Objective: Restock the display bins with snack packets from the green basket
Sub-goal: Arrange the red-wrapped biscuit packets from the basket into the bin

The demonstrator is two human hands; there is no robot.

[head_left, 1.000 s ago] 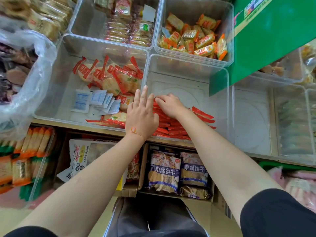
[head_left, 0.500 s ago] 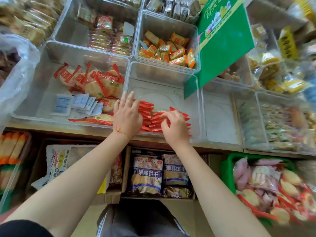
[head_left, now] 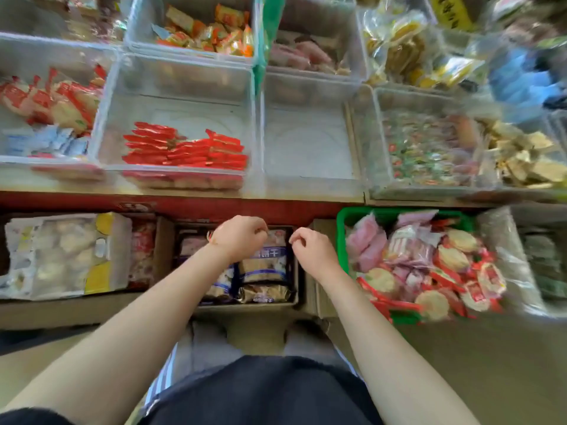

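Observation:
The green basket stands at the lower right, below the shelf, full of pink, red and round biscuit packets. On the shelf, a clear display bin holds rows of red snack packets along its front. Both hands hang in front of the shelf edge, below that bin. My left hand has loosely curled fingers and holds nothing. My right hand is beside it, fingers loosely curled and holding nothing, just left of the basket.
An empty clear bin sits right of the red-packet bin. Further bins hold orange packets, red-and-white biscuits and mixed sweets. Cardboard boxes of bagged snacks stand under the shelf beneath my hands.
Both hands have left the red packets in the bin and drawn back below the shelf edge. The view has swung right and down, bringing the green basket fully into sight.

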